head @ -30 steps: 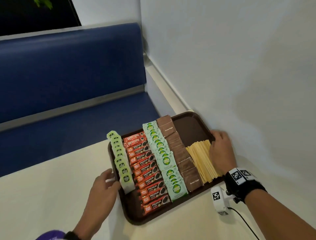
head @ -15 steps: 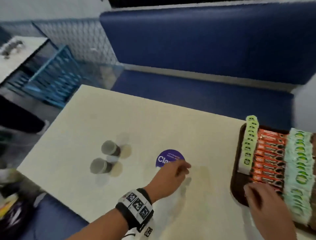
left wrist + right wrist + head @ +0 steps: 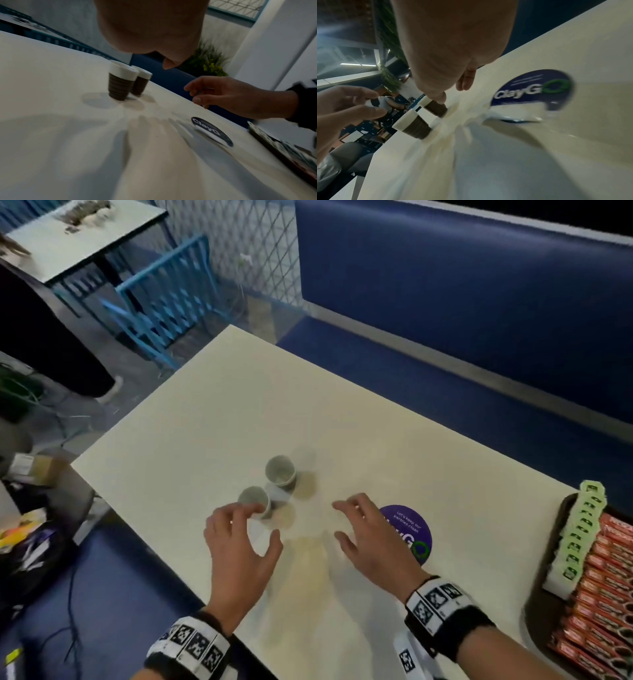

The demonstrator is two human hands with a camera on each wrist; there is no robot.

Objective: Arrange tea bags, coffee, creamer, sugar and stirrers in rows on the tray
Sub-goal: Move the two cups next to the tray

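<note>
The brown tray [image 3: 534, 611] sits at the far right edge of the head view, holding a row of green tea bags [image 3: 579, 539] and a row of red coffee packets [image 3: 606, 583]. The rest of the tray is out of frame. Both hands are away from it, over the middle of the cream table. My left hand [image 3: 248, 529] is open with fingers spread, just short of the nearer of two small brown-and-white cups [image 3: 255, 501]. My right hand [image 3: 339, 518] hovers open and holds nothing, to the right of the farther cup [image 3: 280, 470]. The left wrist view shows both cups [image 3: 121, 83] standing upright and untouched.
A round purple sticker [image 3: 407, 534] lies on the table under my right hand. The table's left edge [image 3: 144, 405] drops to the floor, with bags and a blue fence beyond. A blue bench [image 3: 445, 285] runs along the far side.
The view has swung left, away from the tray. Both hands have left the tray and moved left to the two cups; the right hand has crossed over the sticker.
</note>
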